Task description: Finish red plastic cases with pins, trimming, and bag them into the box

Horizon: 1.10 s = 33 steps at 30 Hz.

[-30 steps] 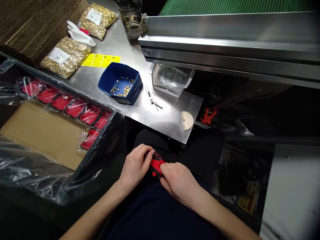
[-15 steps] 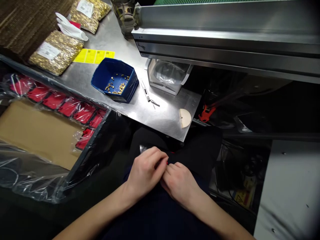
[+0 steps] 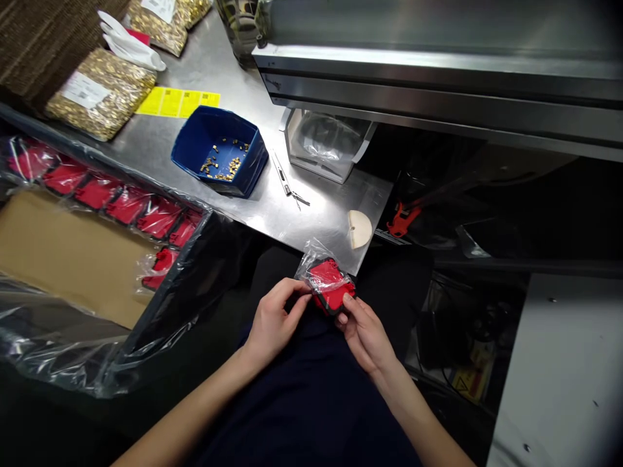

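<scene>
Head view, red part: over the lap at the table's near corner, partly covered by a clear bag that sticks out past its far left side.
Right hand: thumb on top, fingers under, pinching the part's near right edge.
Left hand: thumb and forefinger tips close together at the bag's left edge; can't tell if film is between them.
Table: blue bin with small brass bits; pale half-disc near the corner.
Lined box: bagged red parts in a row, left of the hands.
</scene>
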Available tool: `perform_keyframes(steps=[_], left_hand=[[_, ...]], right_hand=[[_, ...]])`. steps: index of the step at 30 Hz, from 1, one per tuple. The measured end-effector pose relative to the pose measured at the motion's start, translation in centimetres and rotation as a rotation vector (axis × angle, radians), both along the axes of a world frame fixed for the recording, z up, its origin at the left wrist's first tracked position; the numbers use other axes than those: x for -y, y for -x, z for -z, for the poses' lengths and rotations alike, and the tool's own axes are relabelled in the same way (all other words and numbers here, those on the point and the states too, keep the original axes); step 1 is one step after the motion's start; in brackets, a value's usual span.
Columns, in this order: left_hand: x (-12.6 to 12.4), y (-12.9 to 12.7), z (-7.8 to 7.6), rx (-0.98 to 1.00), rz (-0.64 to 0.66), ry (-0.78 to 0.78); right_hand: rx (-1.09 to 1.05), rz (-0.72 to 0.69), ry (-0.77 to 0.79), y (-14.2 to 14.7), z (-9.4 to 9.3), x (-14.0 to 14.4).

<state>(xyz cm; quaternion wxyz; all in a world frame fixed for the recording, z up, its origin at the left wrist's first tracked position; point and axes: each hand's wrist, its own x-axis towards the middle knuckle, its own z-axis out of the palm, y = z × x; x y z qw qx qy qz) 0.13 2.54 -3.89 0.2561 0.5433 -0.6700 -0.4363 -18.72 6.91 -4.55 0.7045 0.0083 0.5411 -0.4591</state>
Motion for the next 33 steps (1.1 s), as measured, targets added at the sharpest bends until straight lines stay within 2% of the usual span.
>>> perform_keyframes(steps=[5,15,21,29,33], left_hand=[[0.0,0.6,0.8,0.073,-0.066,0.061],[1.4,1.0,2.7,0.199,0.001,0.25],[1.6,0.7,2.3,0.224,0.064,0.331],[1.7,0.1,3.2,0.34,0.102,0.498],[1.5,-0.1,2.7,0.381,0.106,0.538]], right_hand=[[0.099,0.075,-0.083,0.1,0.1,0.3],[0.159,0.134,-0.167,-0.1,1.4,1.0],[0.188,0.156,-0.192,-0.3,1.2,1.5],[0.193,0.164,-0.201,-0.6,1.0,1.6],[0.184,0.198,-0.191,-0.8,0.7,1.7]])
